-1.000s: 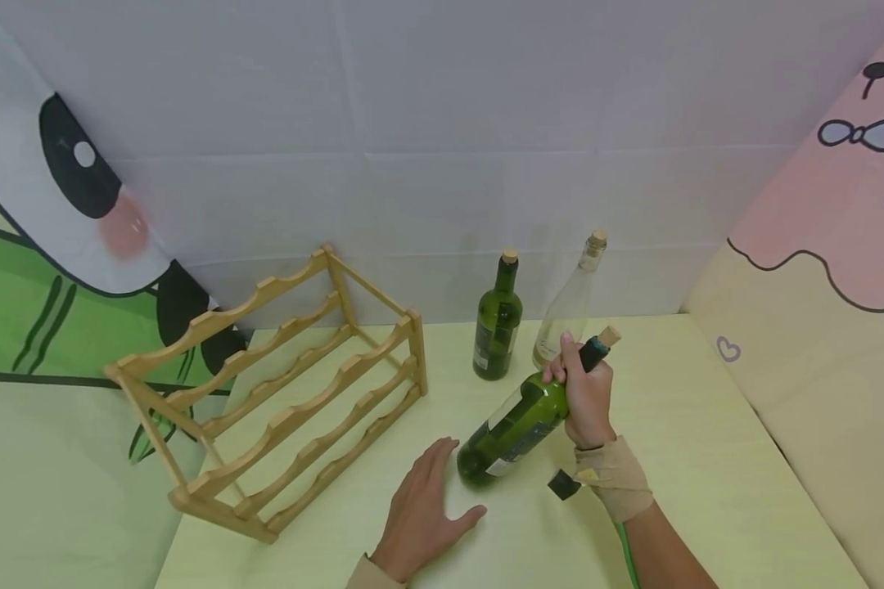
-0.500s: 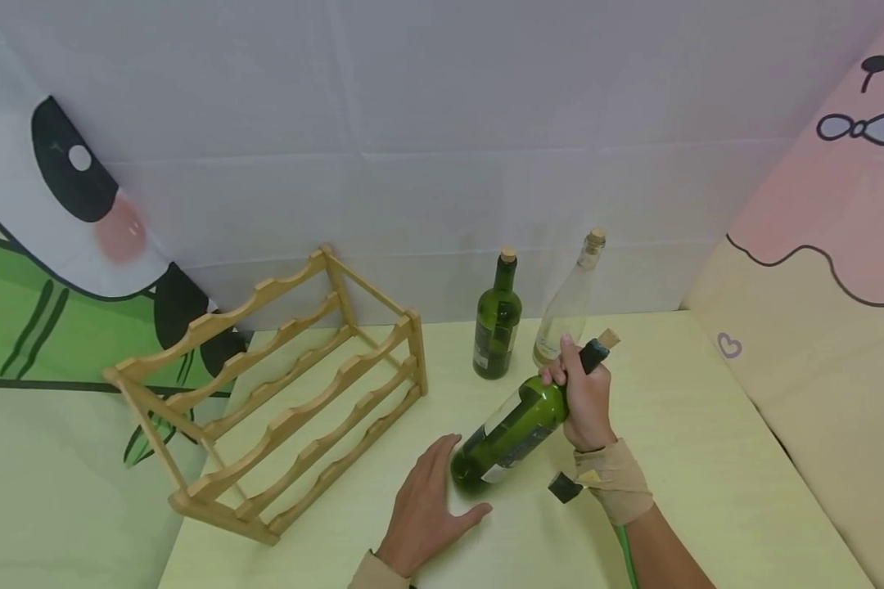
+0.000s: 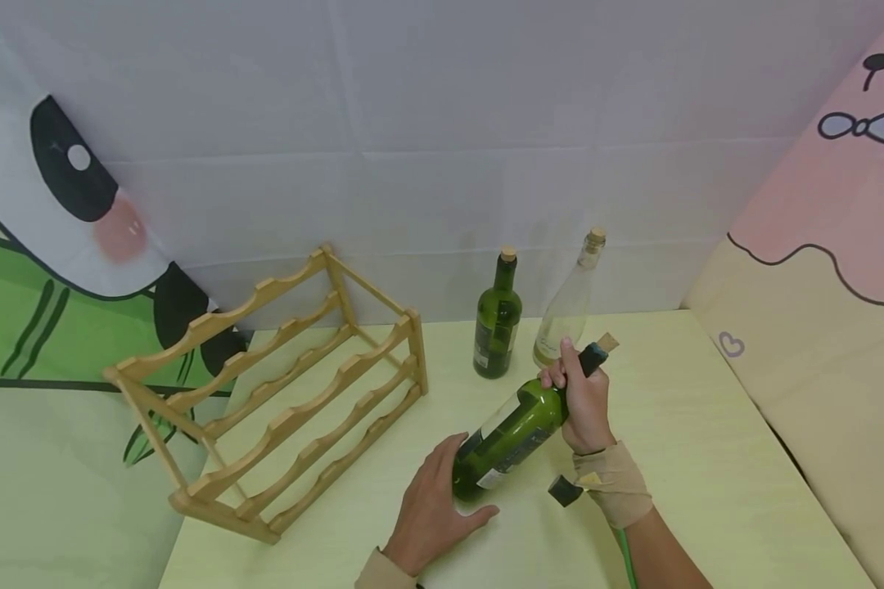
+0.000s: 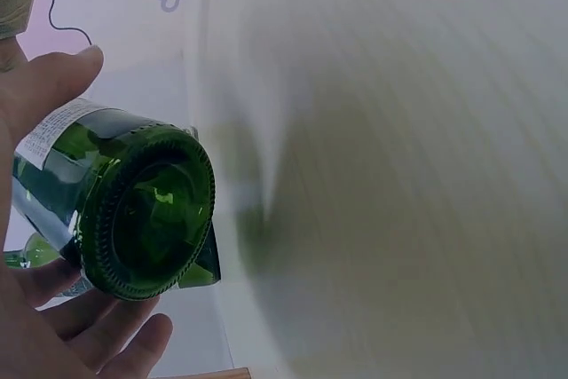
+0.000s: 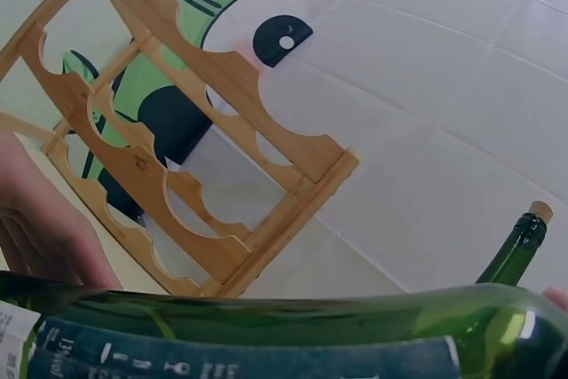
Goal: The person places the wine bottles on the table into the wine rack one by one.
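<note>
My right hand (image 3: pixel 588 405) grips a green wine bottle (image 3: pixel 516 429) by its dark neck, just below the cork. The bottle is tilted, its base toward the lower left. Beside that base is my left hand (image 3: pixel 433 511), fingers extended and thumb spread away. In the left wrist view, the bottle's ribbed base (image 4: pixel 146 210) faces the camera, with the left fingers (image 4: pixel 115 330) right at its lower edge and the thumb apart from it. Across the bottom of the right wrist view runs the bottle's dark label (image 5: pixel 248 357).
A wooden wine rack (image 3: pixel 295 409) with scalloped rails stands at the left of the table (image 3: pixel 707 458). Behind the held bottle stand a corked green bottle (image 3: pixel 498 323) and a corked clear bottle (image 3: pixel 563 315). A small black block (image 3: pixel 564 491) sits by the right wrist.
The held bottle's base has shifted slightly down and left. My left hand has edged right, closing the gap to it. My right hand keeps its grip on the neck.
</note>
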The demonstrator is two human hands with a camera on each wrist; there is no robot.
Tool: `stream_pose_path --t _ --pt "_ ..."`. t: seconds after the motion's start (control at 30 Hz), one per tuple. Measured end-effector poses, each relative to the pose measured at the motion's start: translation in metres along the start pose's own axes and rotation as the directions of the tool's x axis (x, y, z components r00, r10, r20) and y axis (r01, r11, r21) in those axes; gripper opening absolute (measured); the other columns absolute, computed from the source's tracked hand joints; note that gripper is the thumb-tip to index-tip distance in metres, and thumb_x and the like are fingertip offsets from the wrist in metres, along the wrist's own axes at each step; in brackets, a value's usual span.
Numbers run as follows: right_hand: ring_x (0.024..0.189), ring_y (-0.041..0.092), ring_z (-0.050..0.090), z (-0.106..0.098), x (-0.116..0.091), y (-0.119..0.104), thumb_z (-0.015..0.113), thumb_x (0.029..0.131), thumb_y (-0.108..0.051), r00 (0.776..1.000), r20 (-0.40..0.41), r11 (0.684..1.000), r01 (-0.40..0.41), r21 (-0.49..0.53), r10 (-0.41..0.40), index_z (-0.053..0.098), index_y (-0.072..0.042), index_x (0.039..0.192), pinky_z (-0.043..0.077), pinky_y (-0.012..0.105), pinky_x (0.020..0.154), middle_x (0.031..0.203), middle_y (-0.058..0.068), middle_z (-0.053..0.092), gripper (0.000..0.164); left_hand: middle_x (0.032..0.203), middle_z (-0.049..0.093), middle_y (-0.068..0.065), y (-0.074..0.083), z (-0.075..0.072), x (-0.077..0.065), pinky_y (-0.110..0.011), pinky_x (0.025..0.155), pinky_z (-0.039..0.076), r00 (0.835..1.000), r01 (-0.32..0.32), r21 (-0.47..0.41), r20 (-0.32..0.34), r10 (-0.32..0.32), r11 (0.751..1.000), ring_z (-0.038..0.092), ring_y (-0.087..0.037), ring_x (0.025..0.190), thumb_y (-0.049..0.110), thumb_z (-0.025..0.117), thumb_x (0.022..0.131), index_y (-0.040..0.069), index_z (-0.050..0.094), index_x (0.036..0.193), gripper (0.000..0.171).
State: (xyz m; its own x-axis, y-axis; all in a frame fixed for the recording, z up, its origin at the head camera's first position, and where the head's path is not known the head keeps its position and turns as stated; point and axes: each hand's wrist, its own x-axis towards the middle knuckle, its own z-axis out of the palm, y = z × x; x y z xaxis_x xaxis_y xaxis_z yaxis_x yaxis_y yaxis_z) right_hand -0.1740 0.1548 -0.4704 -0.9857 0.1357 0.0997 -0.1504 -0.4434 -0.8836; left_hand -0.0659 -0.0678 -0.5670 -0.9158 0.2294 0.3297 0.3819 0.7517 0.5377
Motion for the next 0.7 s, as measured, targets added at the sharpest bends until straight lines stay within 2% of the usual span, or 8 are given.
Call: stream_pose_path --t 0.5,0.7 --pt "0.059 0.014 0.052 0.0014 -0.0065 0.0052 0.059 0.099 -0.038 0.999 -0.035 0.999 -0.039 0.036 0.041 0.038 -0.007 0.069 0.048 0.027 0.061 0.061 0.000 0.041 0.048 0.144 0.043 0.001 0.0012 0.0007 0.0008 -0.041 0.093 0.045 1.000 -0.006 0.002 -0.021 0.006 1.000 0.051 -0.019 0.120 0.059 0.083 0.066 0.015 0.036 0.151 0.106" --pt "0.060 0.014 0.053 0.0022 -0.0094 0.0058 0.057 0.100 -0.038 0.999 -0.023 0.999 -0.038 0.037 0.039 0.038 -0.007 0.071 0.048 0.028 0.062 0.063 0.001 0.040 0.047 0.144 0.043 0.000 0.0029 0.0003 0.0012 -0.040 0.092 0.045 1.000 0.008 -0.005 -0.015 -0.008 1.000 0.051 -0.018 0.118 0.057 0.084 0.066 0.015 0.035 0.151 0.107"
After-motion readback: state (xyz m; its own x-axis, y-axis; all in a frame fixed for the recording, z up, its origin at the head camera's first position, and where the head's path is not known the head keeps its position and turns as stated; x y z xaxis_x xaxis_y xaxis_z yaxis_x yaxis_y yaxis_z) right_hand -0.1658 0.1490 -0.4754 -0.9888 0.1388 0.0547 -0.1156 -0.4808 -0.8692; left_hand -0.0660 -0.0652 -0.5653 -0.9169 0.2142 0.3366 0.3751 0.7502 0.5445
